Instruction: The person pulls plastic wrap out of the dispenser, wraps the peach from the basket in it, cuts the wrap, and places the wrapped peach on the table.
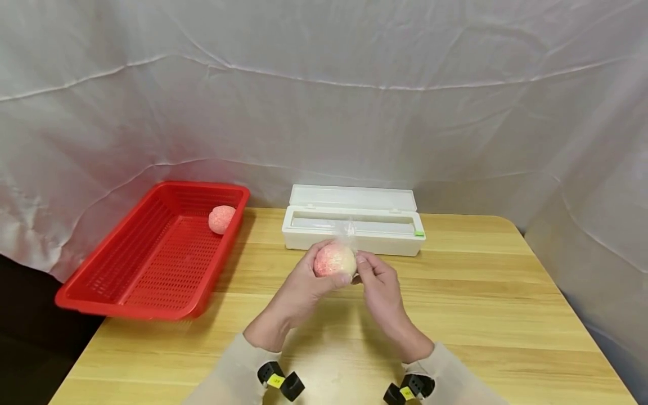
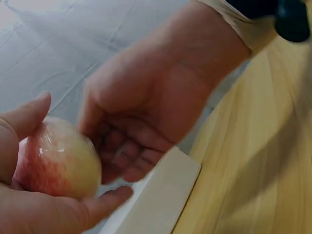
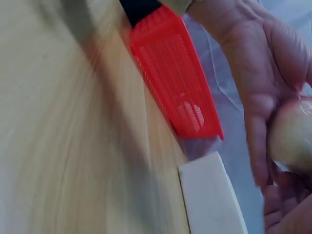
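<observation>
The left hand (image 1: 305, 282) held a film-covered peach (image 1: 334, 260) above the table (image 1: 476, 315), thumb and fingers curled round it. The right hand (image 1: 381, 286) had bent fingers at the fruit's side; whether they pinched film could not be told. Wrapping appeared to be the step in hand: clear film (image 1: 346, 229) rose loose above the peach, and the next move probably called for pressing it down. The red basket (image 1: 126, 311) contained a second fruit (image 1: 221, 219); the white box (image 1: 354, 246), lid (image 1: 351, 196) raised, held a pale, roll-like object (image 1: 354, 226).
</observation>
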